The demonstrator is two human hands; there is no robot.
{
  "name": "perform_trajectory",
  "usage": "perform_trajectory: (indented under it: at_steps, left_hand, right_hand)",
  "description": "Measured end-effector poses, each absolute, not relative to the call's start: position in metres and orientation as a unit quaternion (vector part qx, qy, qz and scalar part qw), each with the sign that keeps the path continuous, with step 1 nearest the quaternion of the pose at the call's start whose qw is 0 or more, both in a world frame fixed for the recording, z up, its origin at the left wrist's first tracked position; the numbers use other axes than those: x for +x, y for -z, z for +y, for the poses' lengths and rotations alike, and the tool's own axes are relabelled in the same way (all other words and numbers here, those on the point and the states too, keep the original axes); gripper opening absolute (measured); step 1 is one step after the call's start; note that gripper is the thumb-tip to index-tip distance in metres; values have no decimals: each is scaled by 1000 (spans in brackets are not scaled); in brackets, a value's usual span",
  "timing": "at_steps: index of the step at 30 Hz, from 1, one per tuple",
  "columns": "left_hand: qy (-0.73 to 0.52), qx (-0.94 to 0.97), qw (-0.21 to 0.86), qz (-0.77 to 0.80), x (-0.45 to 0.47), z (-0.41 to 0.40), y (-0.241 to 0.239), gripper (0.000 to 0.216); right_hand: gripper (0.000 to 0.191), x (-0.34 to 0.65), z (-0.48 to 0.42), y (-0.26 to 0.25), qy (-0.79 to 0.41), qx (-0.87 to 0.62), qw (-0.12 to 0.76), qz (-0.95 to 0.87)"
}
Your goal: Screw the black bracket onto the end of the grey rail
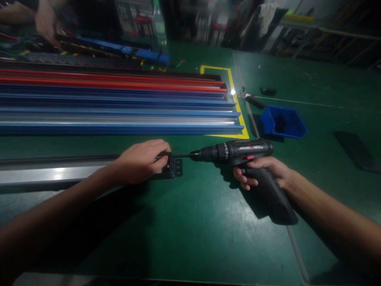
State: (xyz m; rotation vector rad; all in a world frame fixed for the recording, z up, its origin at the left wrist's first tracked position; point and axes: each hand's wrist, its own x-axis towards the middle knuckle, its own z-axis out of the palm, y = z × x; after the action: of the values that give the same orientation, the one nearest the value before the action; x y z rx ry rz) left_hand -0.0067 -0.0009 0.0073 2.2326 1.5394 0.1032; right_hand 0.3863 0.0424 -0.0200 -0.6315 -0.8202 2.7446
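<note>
My right hand (262, 171) is wrapped round the grip of a black cordless drill (250, 150), which points left. The drill's long bit (186, 155) reaches the end of a long metal profile (65, 173) lying on the green table. A black end bracket (177, 167) with slots juts from that end. My left hand (145, 161) is closed over the profile's end, thumb and fingers gripping it beside the bit's tip. Whatever the tip meets is too small to make out.
Behind lie several long blue profiles (125, 130) and red profiles (119, 81), inside yellow tape (242, 119). A blue bin (284, 123) stands at the right, near a dark flat object (355, 149). Across the table a co-worker's hand (47, 24) touches wiring.
</note>
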Motion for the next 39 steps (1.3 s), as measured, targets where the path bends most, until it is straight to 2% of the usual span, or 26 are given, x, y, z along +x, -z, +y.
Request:
perform_trajectory:
  at_steps: [39]
  left_hand:
    - [-52, 825, 182, 533, -7, -5, -13, 27]
  right_hand:
    - [31, 386, 45, 17, -925, -215, 95, -298]
